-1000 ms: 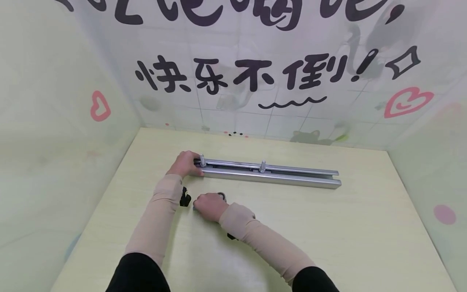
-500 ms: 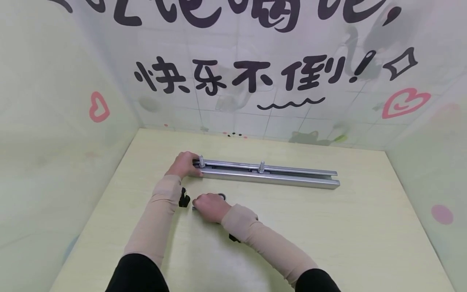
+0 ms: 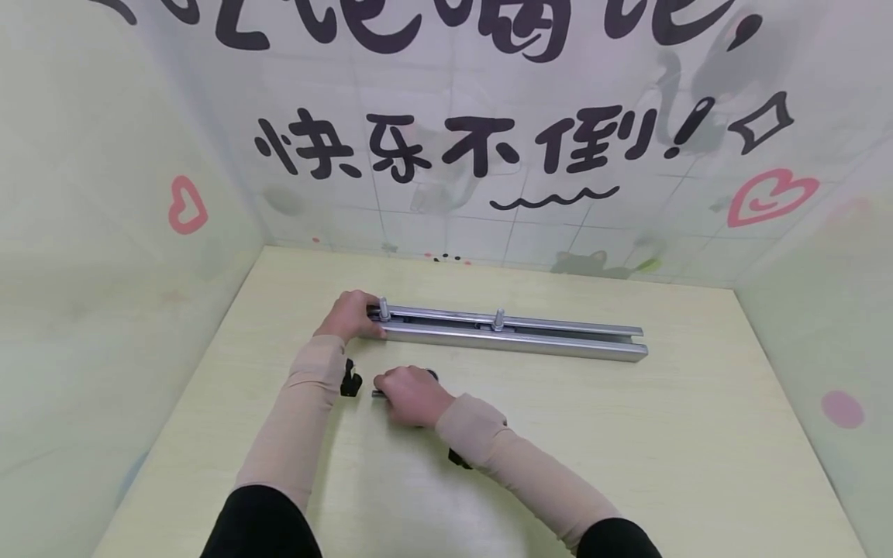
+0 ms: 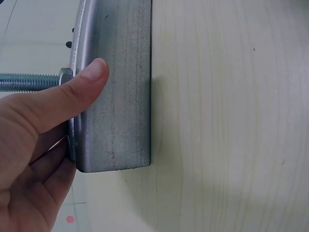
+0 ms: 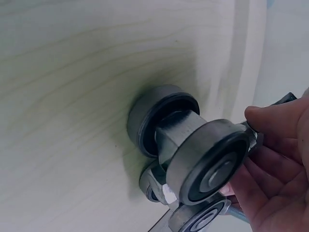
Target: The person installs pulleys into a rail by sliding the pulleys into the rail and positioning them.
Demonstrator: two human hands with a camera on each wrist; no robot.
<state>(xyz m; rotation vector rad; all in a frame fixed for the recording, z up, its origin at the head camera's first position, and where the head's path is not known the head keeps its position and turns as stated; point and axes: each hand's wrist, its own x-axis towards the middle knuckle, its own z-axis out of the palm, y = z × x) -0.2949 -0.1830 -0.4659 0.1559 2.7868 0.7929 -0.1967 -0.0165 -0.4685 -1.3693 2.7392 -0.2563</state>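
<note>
The left hand (image 3: 352,314) grips the end of the long grey steel channel rail (image 3: 512,335) on the pale wooden surface (image 3: 628,449), while the right hand (image 3: 412,394) holds a metal roller trolley (image 5: 193,154) just before it, probably awaiting alignment with the rail's open end.

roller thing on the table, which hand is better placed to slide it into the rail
Probably the right hand: it already grips the roller, just in front of the rail. The left hand is busy holding the rail's near end against the table.
</note>
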